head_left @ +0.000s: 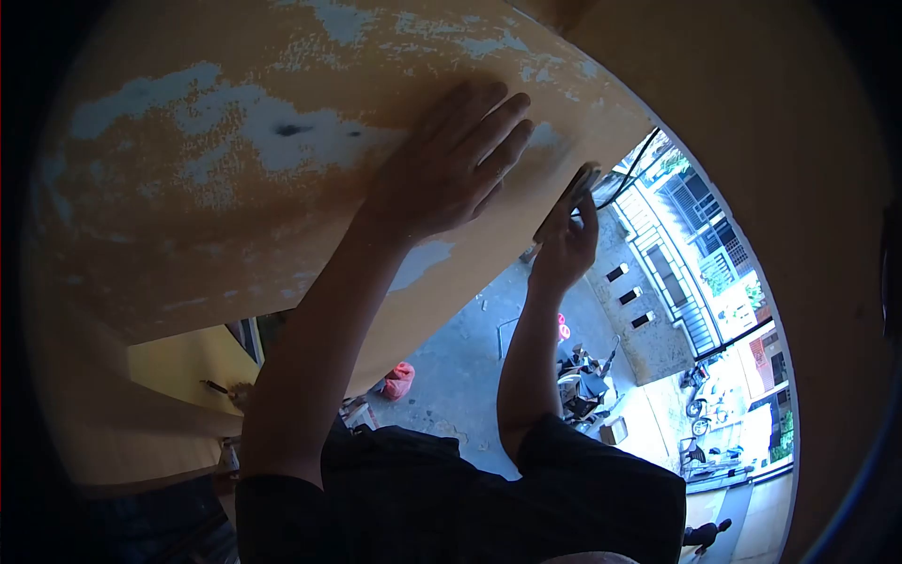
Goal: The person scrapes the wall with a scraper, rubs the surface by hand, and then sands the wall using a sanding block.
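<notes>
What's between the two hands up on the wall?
Only bare yellow wall with flaked paint, between the left hand and the right hand gripping a scraper; head view.

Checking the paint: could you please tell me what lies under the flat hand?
The left hand lies on the yellow wall, pale flaked patches around it; the paint directly beneath the palm is hidden.

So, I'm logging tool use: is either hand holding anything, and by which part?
The right hand grips a flat dark tool, likely a scraper, by its lower end. The left hand holds nothing; it lies flat on the yellow wall.
</notes>
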Action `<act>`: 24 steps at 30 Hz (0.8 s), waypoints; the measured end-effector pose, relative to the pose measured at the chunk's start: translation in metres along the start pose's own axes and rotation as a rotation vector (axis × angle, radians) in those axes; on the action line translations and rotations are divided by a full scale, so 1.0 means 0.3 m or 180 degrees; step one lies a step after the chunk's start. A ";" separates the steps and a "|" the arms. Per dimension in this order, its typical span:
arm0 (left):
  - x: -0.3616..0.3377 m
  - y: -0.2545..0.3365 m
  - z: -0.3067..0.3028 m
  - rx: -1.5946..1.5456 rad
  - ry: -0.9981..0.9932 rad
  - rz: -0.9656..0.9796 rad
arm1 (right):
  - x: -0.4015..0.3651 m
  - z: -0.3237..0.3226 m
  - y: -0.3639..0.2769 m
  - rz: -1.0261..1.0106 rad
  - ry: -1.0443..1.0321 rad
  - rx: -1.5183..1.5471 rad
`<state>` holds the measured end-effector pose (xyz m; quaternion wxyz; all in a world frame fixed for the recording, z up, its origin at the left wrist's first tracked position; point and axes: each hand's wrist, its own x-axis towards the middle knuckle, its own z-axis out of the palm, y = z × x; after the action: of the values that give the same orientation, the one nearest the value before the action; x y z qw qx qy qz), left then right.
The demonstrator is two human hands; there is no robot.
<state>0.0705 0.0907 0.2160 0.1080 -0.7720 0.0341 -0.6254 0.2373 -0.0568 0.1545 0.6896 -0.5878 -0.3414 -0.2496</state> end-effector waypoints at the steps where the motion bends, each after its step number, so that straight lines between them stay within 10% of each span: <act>1: -0.003 -0.001 0.001 -0.0001 -0.0008 -0.0017 | 0.050 0.014 0.014 -0.0284 0.0016 -0.0427; 11: -0.017 -0.004 0.025 0.0163 -0.0109 -0.0176 | 0.104 0.121 0.099 -0.1327 0.0490 -0.1157; 24: -0.002 0.012 0.021 0.0314 -0.0133 -0.0148 | 0.198 0.137 0.024 -0.1093 0.0664 -0.0725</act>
<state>0.0769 0.0882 0.2134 0.1320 -0.7793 -0.0169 -0.6124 0.2735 -0.0119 0.1984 0.5978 -0.5662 -0.3329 -0.4597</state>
